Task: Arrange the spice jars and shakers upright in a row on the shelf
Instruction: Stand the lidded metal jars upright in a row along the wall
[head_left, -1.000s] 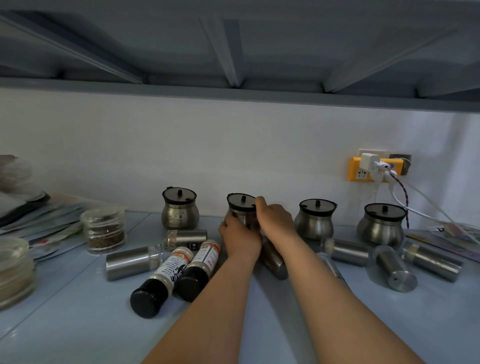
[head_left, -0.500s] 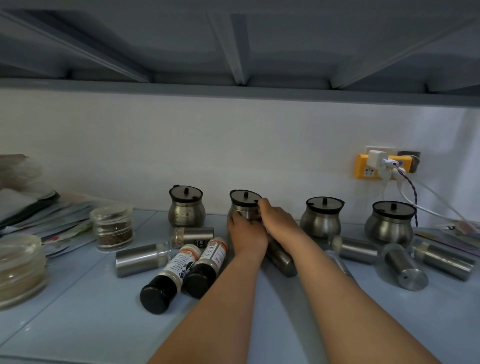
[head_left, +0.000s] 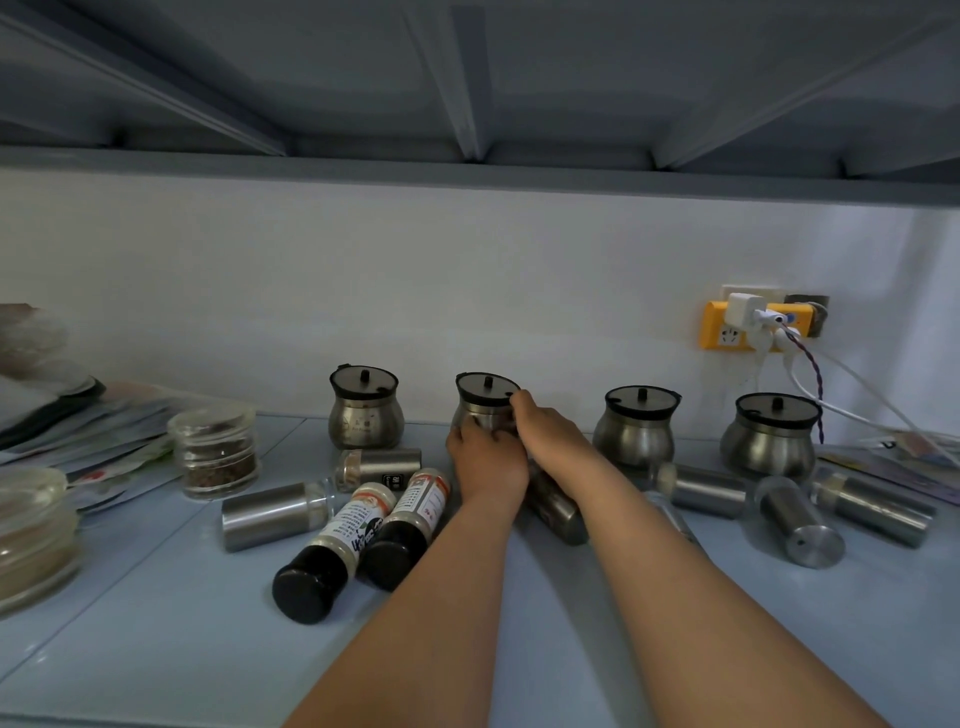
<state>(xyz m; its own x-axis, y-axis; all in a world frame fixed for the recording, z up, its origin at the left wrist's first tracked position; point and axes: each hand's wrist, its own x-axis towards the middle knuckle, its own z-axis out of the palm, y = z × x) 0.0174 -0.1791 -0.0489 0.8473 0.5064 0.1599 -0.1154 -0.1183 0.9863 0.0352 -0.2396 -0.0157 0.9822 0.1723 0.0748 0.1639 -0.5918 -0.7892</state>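
Both hands hold a round steel spice jar (head_left: 483, 400) with a black lid, near the wall. My left hand (head_left: 485, 460) wraps its front and my right hand (head_left: 550, 434) grips its right side and lid rim. Three matching jars stand upright along the wall: one to the left (head_left: 365, 410), two to the right (head_left: 636, 428) (head_left: 769, 436). Steel shakers lie on their sides: two on the left (head_left: 270, 514) (head_left: 379, 467), one under my right wrist (head_left: 556, 506), three on the right (head_left: 701, 488) (head_left: 797, 519) (head_left: 872, 506). Two black-capped labelled bottles (head_left: 332, 551) (head_left: 408, 525) lie tipped over.
A glass jar of dark spice (head_left: 215, 452) stands at the left, beside papers (head_left: 104, 436) and stacked glass dishes (head_left: 31, 530). A yellow power strip (head_left: 727, 332) with plugs and cables hangs on the wall at the right. Another shelf (head_left: 467, 171) runs low overhead.
The jar in my hands has tilted slightly and my left hand has slid up its front. The view has shifted a little.
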